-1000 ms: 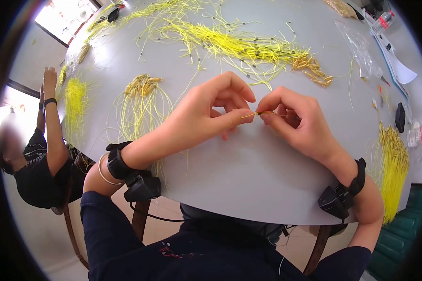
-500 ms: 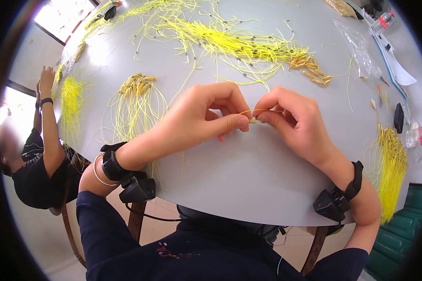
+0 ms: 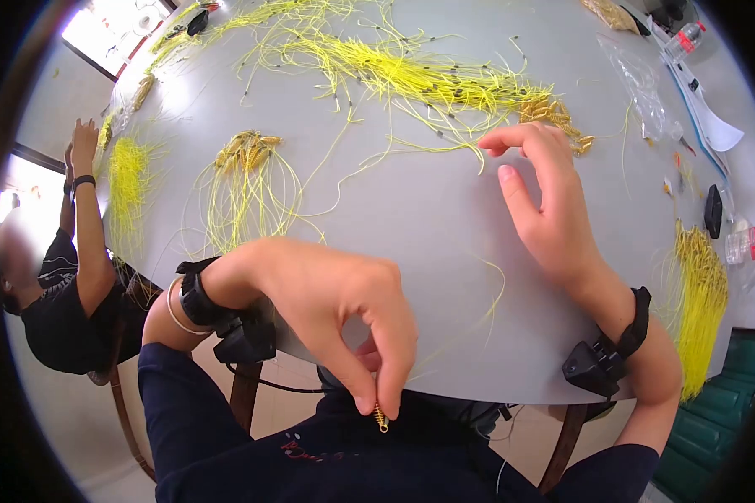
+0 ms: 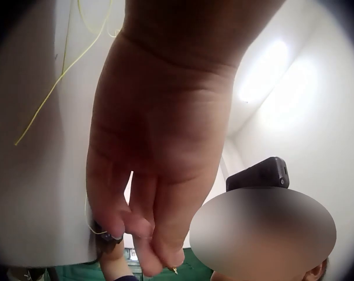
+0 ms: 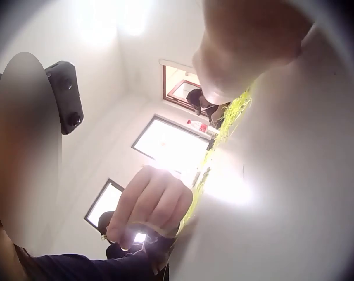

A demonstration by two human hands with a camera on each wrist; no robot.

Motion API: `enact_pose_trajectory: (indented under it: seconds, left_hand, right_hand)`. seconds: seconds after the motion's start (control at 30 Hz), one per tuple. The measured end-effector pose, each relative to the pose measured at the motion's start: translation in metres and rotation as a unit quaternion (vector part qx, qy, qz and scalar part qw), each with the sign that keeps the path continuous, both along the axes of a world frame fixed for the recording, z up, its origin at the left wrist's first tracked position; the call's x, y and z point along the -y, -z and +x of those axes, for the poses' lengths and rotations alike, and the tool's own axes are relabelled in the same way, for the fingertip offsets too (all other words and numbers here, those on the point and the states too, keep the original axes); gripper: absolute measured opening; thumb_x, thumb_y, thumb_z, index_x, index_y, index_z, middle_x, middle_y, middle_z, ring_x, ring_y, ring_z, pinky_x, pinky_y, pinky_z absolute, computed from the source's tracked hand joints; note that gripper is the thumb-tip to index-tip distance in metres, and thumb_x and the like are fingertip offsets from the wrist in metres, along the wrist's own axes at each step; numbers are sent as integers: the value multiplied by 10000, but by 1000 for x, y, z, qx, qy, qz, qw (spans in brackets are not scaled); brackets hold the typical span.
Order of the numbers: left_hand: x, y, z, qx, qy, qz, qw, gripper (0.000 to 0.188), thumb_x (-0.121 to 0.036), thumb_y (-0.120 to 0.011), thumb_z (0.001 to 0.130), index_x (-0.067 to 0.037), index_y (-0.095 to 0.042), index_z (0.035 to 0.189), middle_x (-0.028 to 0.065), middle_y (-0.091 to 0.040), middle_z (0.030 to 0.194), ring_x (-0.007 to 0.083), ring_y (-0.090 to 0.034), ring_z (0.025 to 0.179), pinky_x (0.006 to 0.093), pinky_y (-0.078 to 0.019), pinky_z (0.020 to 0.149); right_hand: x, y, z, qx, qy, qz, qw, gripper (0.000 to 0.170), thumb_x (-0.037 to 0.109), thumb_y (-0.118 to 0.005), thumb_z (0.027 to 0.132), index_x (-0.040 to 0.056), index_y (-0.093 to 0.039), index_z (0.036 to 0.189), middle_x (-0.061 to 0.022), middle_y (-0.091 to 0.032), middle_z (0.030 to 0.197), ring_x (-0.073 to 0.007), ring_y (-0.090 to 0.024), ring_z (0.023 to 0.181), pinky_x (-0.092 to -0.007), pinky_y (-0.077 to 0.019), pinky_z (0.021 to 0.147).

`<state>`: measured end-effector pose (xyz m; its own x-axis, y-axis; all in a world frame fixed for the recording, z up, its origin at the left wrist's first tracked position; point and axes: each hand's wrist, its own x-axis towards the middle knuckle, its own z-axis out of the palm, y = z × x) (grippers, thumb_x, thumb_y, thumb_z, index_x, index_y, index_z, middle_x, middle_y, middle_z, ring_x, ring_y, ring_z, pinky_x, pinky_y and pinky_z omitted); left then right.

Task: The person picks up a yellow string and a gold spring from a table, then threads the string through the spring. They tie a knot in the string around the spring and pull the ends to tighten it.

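In the head view my left hand [image 3: 344,293] is drawn close to my body, and its thumb and fingers pinch a small gold coil spring [image 3: 382,419]. Only the spring's looped lower end shows; the fingertips hide the rest. A thin yellow line [image 3: 495,298] trails to the right of this hand over the table. My right hand [image 3: 552,201] is raised over the table's right half, thumb and fingers apart with nothing between them. Just beyond its fingers lie gold springs [image 3: 545,111] on a large bundle of yellow lines [image 3: 403,75] with small dark beads.
A smaller bunch of gold springs [image 3: 247,152] with looped yellow lines lies on the left. Another yellow bundle [image 3: 705,310] lies along the right edge, near a black object [image 3: 713,211], a clear plastic bag [image 3: 646,96] and a bottle [image 3: 686,40]. Another person [image 3: 71,285] sits at left.
Both hands were together at mid-table, holding a yellow line and a gold spring. My left hand has moved down toward my body with the spring; the right hand has let go and moved right, opening.
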<state>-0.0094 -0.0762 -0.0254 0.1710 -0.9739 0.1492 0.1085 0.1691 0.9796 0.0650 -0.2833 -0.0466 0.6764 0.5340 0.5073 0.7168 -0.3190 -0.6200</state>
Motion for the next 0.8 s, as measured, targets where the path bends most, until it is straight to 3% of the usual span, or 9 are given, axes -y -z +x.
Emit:
enact_pose_trajectory:
  seconds: [0.07,0.3,0.37,0.5,0.67,0.8]
  left_hand:
    - [-1,-4,0,-14,2,14,1000,114,-102,-667,807,-10,-682,872,46,-659,760,154,-572,615,254,-424,539]
    - [-3,-6,1,-49,64,5,997,123,-173,-694,794,-59,-662,760,-18,-607,665,127,-528,580,246,-387,517]
    - [-3,-5,0,-32,71,28,997,132,-182,-693,796,-63,-656,752,-24,-595,657,124,-521,585,246,-386,519]
    - [-1,-3,1,4,66,63,996,155,-208,-692,798,-72,-646,740,-31,-566,643,118,-498,597,246,-385,523]
    - [0,-3,2,-18,34,75,996,143,-195,-689,800,-68,-645,750,-28,-558,645,109,-493,598,238,-377,518]
    - [0,-3,2,-44,-26,72,996,131,-166,-690,796,-53,-640,754,-27,-550,633,104,-483,575,231,-362,512]
  right_hand:
    - [1,3,2,43,27,-51,997,208,-29,-533,760,64,-582,940,-69,-543,913,-252,-449,906,-338,-381,825]
    - [-1,8,2,73,15,-70,995,279,17,-576,762,74,-594,1034,-81,-519,960,-264,-443,934,-360,-385,844]
    - [-3,6,-1,70,8,-117,991,352,29,-575,777,83,-583,1124,-90,-492,1055,-258,-428,985,-355,-356,896]
    - [-10,8,1,146,21,-121,982,319,76,-615,767,87,-597,1085,-94,-483,1007,-282,-441,956,-370,-391,853]
    - [-10,6,4,71,11,-81,994,209,66,-604,770,62,-612,978,-83,-493,982,-277,-451,958,-387,-387,856]
    - [-10,4,4,89,-1,-65,994,182,46,-593,765,49,-603,946,-74,-521,1026,-275,-457,982,-386,-387,867]
